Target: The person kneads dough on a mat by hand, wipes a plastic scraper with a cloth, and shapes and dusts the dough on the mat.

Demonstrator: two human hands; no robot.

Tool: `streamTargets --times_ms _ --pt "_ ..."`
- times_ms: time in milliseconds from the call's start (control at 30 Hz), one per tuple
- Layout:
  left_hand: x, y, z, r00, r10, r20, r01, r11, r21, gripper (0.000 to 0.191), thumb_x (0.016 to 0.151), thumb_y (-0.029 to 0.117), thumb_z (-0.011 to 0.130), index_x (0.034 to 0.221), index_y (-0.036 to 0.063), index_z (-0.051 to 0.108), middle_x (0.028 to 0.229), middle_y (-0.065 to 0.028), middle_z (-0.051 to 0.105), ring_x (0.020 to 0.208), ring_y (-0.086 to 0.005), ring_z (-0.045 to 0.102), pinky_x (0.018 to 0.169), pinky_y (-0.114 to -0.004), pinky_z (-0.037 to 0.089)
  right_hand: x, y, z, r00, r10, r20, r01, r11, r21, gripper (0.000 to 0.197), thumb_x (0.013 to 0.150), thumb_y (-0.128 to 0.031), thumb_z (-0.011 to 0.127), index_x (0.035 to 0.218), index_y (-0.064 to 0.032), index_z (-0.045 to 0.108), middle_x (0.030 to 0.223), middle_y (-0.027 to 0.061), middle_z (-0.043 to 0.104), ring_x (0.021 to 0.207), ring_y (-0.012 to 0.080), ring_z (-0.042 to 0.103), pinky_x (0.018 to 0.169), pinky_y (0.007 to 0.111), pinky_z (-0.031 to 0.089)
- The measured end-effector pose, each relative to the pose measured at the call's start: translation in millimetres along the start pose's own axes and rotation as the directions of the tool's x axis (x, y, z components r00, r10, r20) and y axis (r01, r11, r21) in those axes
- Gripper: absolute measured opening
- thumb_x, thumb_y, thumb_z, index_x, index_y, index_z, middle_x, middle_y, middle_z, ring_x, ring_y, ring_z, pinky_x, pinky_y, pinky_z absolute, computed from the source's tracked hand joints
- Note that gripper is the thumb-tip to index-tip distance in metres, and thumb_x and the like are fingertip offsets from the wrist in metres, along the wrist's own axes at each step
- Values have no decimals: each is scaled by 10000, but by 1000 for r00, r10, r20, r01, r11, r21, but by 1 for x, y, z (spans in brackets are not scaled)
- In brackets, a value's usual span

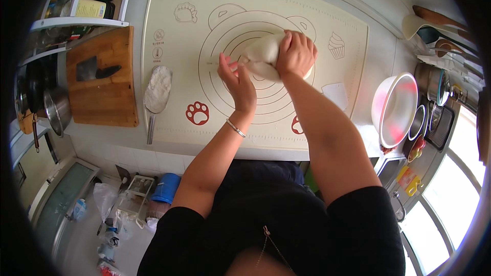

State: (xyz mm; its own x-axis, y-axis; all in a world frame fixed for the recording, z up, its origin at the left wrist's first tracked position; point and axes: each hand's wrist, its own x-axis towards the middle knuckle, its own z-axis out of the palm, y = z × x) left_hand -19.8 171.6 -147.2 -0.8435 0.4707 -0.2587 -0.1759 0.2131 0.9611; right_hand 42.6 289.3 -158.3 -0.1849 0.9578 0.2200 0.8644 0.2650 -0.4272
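A large smooth lump of white dough [261, 55] lies on a cream kneading mat [180, 80] printed with circles and a ruler edge. My right hand [297, 54] presses over the dough's right side, fingers curled across its top. Just left of the dough is my left hand [238, 84], its fingers apart and bent upward, with nothing in it; whether a fingertip touches the dough I cannot tell. A metal scoop heaped with white flour [158, 89] rests at the mat's left edge. A white dough scraper [336, 95] lies on the mat, partly behind my right forearm.
Left of the mat, a cleaver [96, 69] lies on a wooden cutting board [103, 103]. A shelf rack [80, 22] with bottles stands behind it. To the right are a large white bowl [397, 111], a lidded pot [431, 82] and hanging utensils [441, 27].
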Motion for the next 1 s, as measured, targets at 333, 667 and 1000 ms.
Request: streamTargets --times_ms 333,667,1000 --pt "40 50 33 954 -95 284 111 993 -42 728 875 382 604 1344 -114 349 1229 -265 551 1076 -338 589 919 -399 470 42 14 -30 769 323 552 -442 892 94 657 965 -547 315 1017 -10 689 1052 218 674 1032 364 618 926 451 435" --pt "-12 30 -30 580 318 750 -569 817 93 505 776 -45 661 1247 125 593 1196 -53 634 1110 -216 567 966 -379 439 -46 -8 -78 643 321 695 -729 534 427 639 980 -532 306 1081 -32 691 1058 136 676 1068 262 590 942 383 425" --pt "-41 -5 -92 909 191 371 -231 971 66 423 1002 249 415 1329 -20 411 1296 -211 477 1168 -337 491 1012 -397 382 -128 -49 -18 883 -457 -104 466 829 311 232 842 -276 554 1016 -163 659 1081 -5 634 1066 208 574 937 395 406"
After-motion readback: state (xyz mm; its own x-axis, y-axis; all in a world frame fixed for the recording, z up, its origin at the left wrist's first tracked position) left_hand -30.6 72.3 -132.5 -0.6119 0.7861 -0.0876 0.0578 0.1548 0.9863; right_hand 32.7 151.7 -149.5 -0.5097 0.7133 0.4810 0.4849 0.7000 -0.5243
